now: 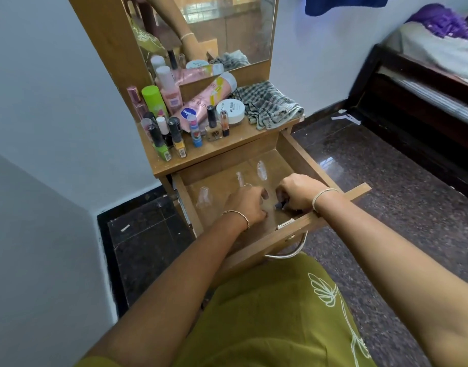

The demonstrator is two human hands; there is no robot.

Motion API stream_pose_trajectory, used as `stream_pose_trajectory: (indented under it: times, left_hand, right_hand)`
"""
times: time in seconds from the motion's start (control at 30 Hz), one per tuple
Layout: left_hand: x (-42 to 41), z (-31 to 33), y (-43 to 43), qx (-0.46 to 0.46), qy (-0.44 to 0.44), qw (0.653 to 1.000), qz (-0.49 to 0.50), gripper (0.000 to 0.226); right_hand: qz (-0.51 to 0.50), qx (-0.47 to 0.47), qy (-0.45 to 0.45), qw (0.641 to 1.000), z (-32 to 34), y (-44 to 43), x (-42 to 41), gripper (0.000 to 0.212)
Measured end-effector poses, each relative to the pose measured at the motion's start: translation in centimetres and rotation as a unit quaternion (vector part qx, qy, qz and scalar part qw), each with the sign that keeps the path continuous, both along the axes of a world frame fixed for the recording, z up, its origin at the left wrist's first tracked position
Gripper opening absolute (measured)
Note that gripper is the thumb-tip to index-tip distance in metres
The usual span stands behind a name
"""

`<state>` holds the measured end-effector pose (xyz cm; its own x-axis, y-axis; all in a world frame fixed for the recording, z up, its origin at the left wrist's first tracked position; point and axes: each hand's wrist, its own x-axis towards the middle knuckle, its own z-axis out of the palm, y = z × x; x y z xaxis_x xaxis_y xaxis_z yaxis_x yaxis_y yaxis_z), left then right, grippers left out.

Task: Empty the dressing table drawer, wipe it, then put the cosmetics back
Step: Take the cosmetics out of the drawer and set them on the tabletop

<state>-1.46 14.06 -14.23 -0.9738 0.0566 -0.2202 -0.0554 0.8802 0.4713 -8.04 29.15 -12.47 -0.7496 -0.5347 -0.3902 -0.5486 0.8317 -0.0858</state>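
- Your right hand [299, 193] is reaching down into the near right part of the drawer [293, 157]. Its fingers are curling tight round a small dark item [279, 206], whose bluish end is poking out toward the left.
- Your left hand [244, 205] is lying just beside it on the left, knuckles up and fingers bending under. I cannot tell whether it is holding anything, since the back of the hand is hiding the fingertips.
- The two hands are sitting close together without touching.
- The drawer is standing pulled out toward you. Its front panel is crossing under both forearms, and its metal handle [288, 251] is hanging on the near side.
- Three whitish smears [262, 170] are showing on the drawer floor, far and left of your hands.
- The cosmetics [174, 120] are crowding the left part of the dressing table top [235, 141], beyond the drawer. Nail polish bottles are standing at the near edge, with a green can and a pink bottle behind them. A pink tube is lying tilted beside a white jar [230, 108].
- A checked cloth [270, 104] is lying crumpled on the right part of the top, just beside the jar.
- A mirror [227, 27] is rising behind it all.
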Motion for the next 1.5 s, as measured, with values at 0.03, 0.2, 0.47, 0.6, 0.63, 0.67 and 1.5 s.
stream_pose_trajectory:
  times: [0.03, 0.2, 0.47, 0.6, 0.63, 0.67, 1.5]
  left_hand:
    - [-0.1, 0.0, -0.2, 0.011, 0.002, 1.000, 0.005, 0.035]
    - [0.0, 0.5, -0.8, 0.097, 0.024, 0.994, 0.051, 0.040]
    - [0.3, 3.8, -3.2, 0.209, 0.110, 0.961, 0.143, 0.031]
    - [0.0, 6.2, -5.6, 0.231, 0.179, 0.940, 0.174, 0.028]
    - [0.0, 6.8, -6.2, 0.240, 0.195, 0.934, 0.182, 0.029]
    - [0.0, 7.4, -6.8, 0.239, 0.212, 0.929, 0.188, 0.030]
    - [-2.2, 10.1, -9.0, 0.030, 0.297, 0.932, 0.207, 0.046]
  right_hand:
    - [-0.002, -0.004, -0.006, 1.000, 0.0, 0.0, -0.1, 0.014]
    - [-0.054, -0.154, -0.041, 0.986, 1.1, 0.3, -0.3, 0.009]
    - [-0.140, -0.438, -0.063, 0.886, 5.1, -3.6, 0.1, 0.022]
    - [-0.154, -0.533, -0.089, 0.827, 6.5, -6.5, -0.1, 0.018]
    - [-0.154, -0.555, -0.093, 0.812, 6.8, -7.2, -0.1, 0.017]
    - [-0.152, -0.575, -0.098, 0.798, 7.1, -7.9, -0.1, 0.017]
    - [-0.224, -0.581, -0.148, 0.768, 4.9, -11.5, 0.2, 0.030]
